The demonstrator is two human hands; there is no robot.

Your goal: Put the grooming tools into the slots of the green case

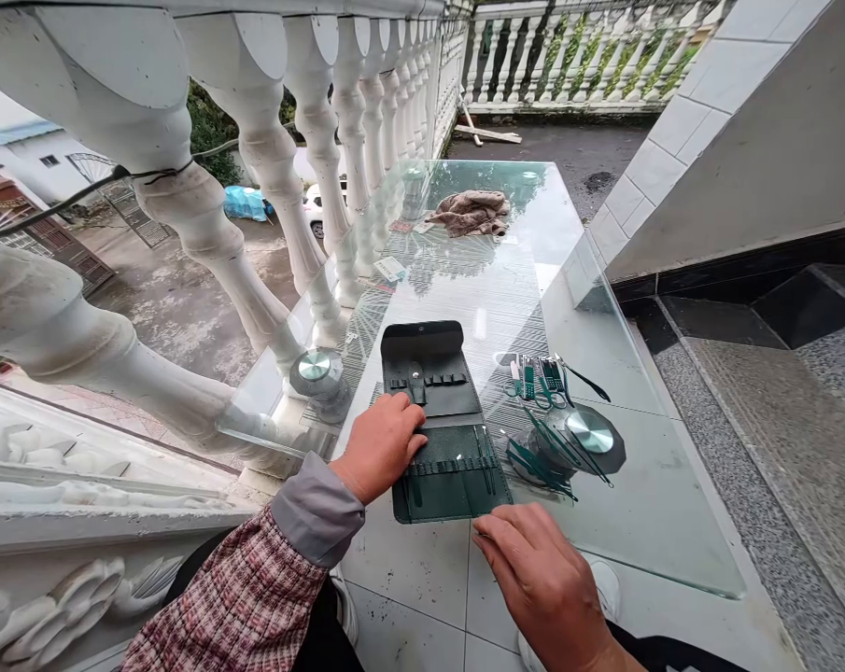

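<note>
A dark green manicure case (432, 499) lies unfolded on the glass table (457, 289), with rows of elastic loops across both panels. Two thin metal tools (488, 457) sit in the loops at the right of its near panel. My left hand (386, 443) is closed over the case's left edge near the fold, thumb and fingers curled onto it. Just off the near right corner is my right hand (538, 579), its thumb and fingertips pinched together; whatever is between them is too small or hidden to make out. Right of the case lie green-handled tools (555, 443), nail clippers (528, 378) and small scissors (549, 399).
A crumpled brown cloth (470, 213) lies at the table's far end, near small paper packets (389, 270). Round metal-capped supports (315, 366) show at the glass. White balusters (254, 177) run along the left; stone steps (765, 401) are at the right.
</note>
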